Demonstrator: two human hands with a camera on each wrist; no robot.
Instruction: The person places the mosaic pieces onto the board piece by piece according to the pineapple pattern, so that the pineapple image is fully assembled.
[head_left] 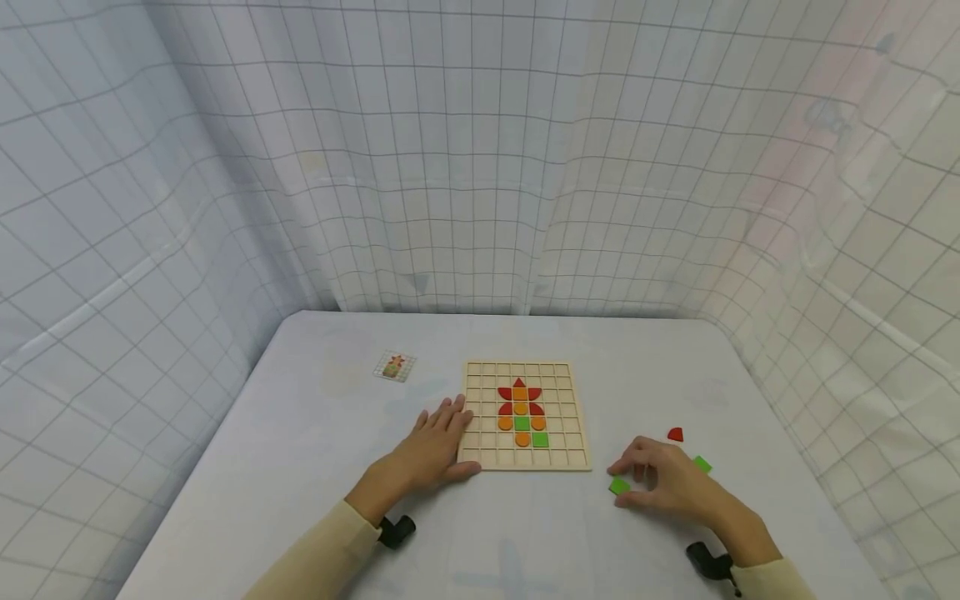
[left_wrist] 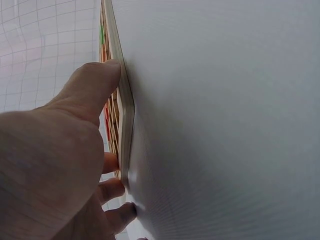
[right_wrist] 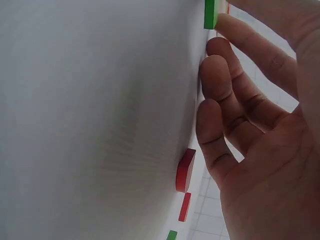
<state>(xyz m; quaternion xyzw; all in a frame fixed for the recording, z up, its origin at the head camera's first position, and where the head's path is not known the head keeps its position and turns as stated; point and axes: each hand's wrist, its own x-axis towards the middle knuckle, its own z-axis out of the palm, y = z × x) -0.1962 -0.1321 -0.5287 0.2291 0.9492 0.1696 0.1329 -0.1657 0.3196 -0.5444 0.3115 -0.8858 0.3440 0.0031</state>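
Note:
A wooden grid board (head_left: 525, 458) lies at the middle of the table, with red, orange and green pieces (head_left: 521, 410) set in it as a small figure. My left hand (head_left: 453, 433) lies flat at the board's left side. Its thumb (left_wrist: 100, 82) presses the board's edge (left_wrist: 127, 115) and its fingers touch the same edge. My right hand (head_left: 637, 479), to the right of the board, curls over a loose green square (head_left: 618, 486) on the table. Thumb and index finger pinch that green square (right_wrist: 210, 14).
A red piece (head_left: 675, 434) and a second green square (head_left: 702, 464) lie just beyond my right hand. The red piece (right_wrist: 185, 170) also shows in the right wrist view. A small pattern card (head_left: 395, 365) lies at the back left. Gridded cloth walls surround the white table (head_left: 315, 433).

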